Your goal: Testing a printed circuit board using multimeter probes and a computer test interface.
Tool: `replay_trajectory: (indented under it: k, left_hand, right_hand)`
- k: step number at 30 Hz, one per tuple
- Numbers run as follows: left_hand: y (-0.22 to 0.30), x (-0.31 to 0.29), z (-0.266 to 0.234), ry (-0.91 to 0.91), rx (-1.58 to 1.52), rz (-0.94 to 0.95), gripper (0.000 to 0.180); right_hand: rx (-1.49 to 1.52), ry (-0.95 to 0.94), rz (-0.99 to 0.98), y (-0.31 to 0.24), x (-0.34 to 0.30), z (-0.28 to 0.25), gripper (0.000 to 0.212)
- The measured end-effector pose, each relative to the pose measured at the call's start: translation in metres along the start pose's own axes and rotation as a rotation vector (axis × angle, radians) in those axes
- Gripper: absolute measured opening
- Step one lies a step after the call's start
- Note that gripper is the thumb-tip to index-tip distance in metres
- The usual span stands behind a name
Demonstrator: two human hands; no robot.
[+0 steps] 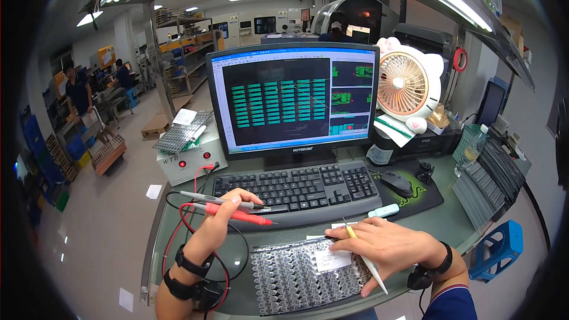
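Observation:
My left hand (224,219), raised over the front of the keyboard, is closed around two test probes. One is a red probe (246,217), the other a grey probe (222,200), and both tips point right. Red and black leads loop down past my left wrist. Under my right hand (388,248) lies a panel of small repeated pieces (296,287), grey and silvery, with a white paper label (333,260) on it. A slim white pen-like tool with a yellow grip (373,272) is held in my right hand, its thin point up. The right fingertips reach the panel's far edge by the label.
Behind the keyboard (284,189) stands a monitor (278,136) showing a green board layout. A white box with red terminals (188,163) is at left. To the right are a mouse (397,184), a fan (404,83), a bottle (472,149) and stacked dark panels (492,172).

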State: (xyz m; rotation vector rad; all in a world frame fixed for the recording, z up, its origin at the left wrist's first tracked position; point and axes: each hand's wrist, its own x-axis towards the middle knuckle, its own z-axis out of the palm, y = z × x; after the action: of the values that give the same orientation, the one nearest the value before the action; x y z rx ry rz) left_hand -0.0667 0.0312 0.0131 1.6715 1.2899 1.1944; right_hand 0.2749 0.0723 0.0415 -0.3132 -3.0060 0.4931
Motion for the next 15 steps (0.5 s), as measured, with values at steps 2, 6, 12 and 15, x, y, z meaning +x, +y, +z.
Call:
replay_trajectory:
  k: [2,6,12,15]
  left_hand:
    - [0.0,-0.004,0.001,-0.124,-0.261,0.062,0.053]
    - [0.014,-0.017,0.01,-0.346,-0.338,0.04,0.056]
    - [0.01,-0.014,0.012,-0.544,-0.252,0.088,0.051]
    - [0.012,-0.015,0.016,-0.544,-0.264,0.065,0.053]
  right_hand:
    - [-0.03,0.008,-0.007,-0.002,-0.001,0.0,0.095]
    - [-0.104,0.003,-0.008,-0.009,0.0,-0.005,0.093]
    - [-0.062,0.027,0.001,-0.006,0.0,-0.006,0.095]
    - [-0.062,0.018,0.017,-0.007,-0.001,-0.005,0.096]
